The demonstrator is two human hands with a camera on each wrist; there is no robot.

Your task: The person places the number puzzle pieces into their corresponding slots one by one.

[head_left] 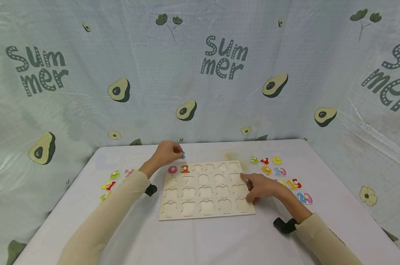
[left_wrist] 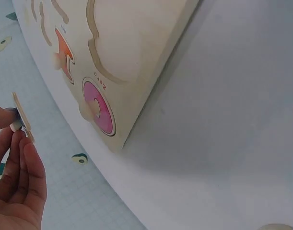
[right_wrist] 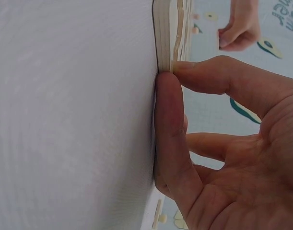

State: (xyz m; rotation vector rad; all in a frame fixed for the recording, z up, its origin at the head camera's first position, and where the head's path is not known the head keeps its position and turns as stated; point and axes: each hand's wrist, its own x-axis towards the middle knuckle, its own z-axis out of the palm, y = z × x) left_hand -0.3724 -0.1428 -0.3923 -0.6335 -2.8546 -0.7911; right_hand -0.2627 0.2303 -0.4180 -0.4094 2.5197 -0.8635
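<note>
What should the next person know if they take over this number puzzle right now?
Left hand pinches a blue number piece above the puzzle board's top edge.
Right hand rests on the board's right edge, steadying it, and holds nothing.
Done: pink 0 and orange 1 sit in the top row.
Left: all other slots are empty; loose numbers lie on the table left and right of the board.

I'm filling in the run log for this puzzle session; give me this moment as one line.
left hand: pinches blue number piece above puzzle board | right hand: rests on board's right edge | seated: pink 0, orange 1
</note>
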